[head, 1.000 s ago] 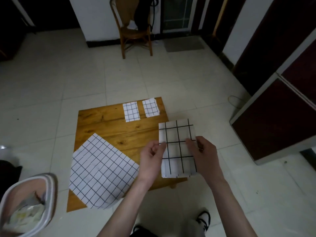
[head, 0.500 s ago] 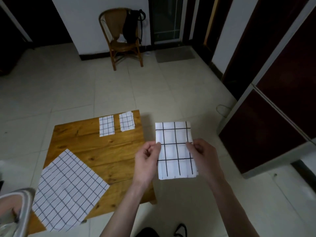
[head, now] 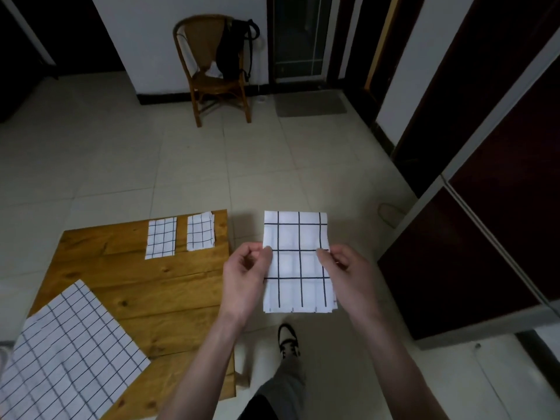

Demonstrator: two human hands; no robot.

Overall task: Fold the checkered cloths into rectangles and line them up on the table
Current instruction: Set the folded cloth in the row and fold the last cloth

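I hold a folded white cloth with black grid lines (head: 295,262) in the air, to the right of the low wooden table (head: 163,286). My left hand (head: 247,274) pinches its left edge and my right hand (head: 347,272) pinches its right edge. Two small folded checkered cloths (head: 161,237) (head: 200,231) lie side by side at the table's far edge. A large unfolded checkered cloth (head: 63,356) lies flat on the table's near left corner and hangs over its edge.
A wooden chair (head: 212,71) with a dark bag on it stands by the far wall. Dark cabinets (head: 472,237) line the right side. My shoe (head: 288,341) rests on the tiled floor beside the table.
The view has swung right, so the table now sits further left. The folded cloth stays pinched between both hands, now off the table's right side.
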